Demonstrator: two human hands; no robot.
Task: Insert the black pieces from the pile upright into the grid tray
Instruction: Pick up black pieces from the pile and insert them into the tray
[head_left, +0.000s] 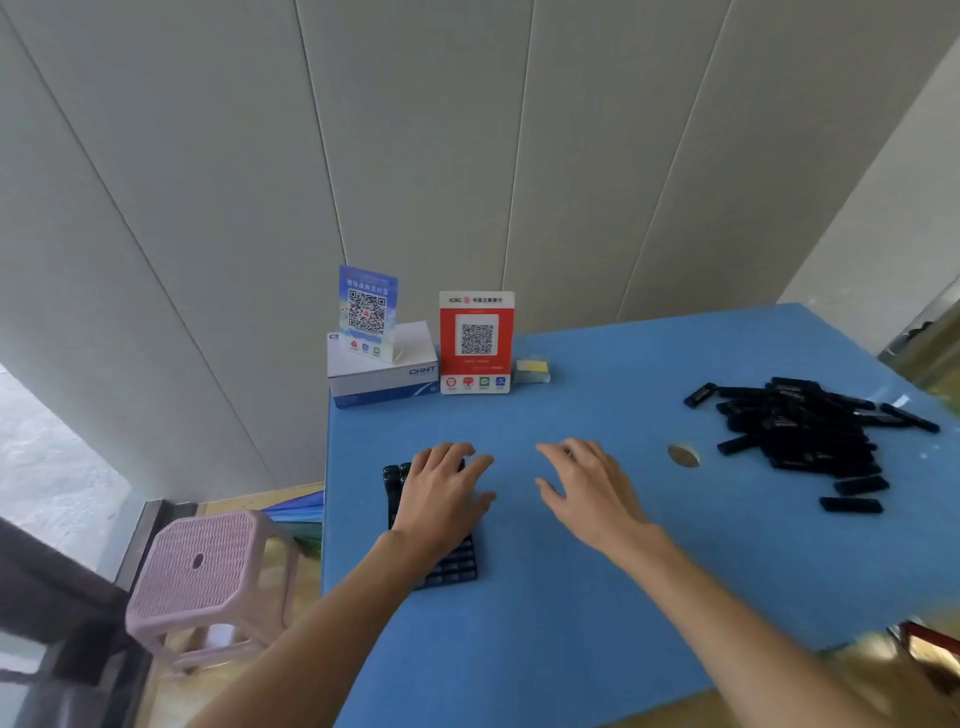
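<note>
A black grid tray lies on the blue table near its left edge, with a few black pieces standing upright at its far left corner. My left hand rests over the tray with relaxed fingers and hides most of it. My right hand hovers over bare table just right of the tray, fingers spread and holding nothing. The pile of black pieces lies loose at the right side of the table, well away from both hands.
A round hole sits in the table between my right hand and the pile. At the back stand a white box, a blue QR sign and a red QR sign. A pink stool stands left of the table.
</note>
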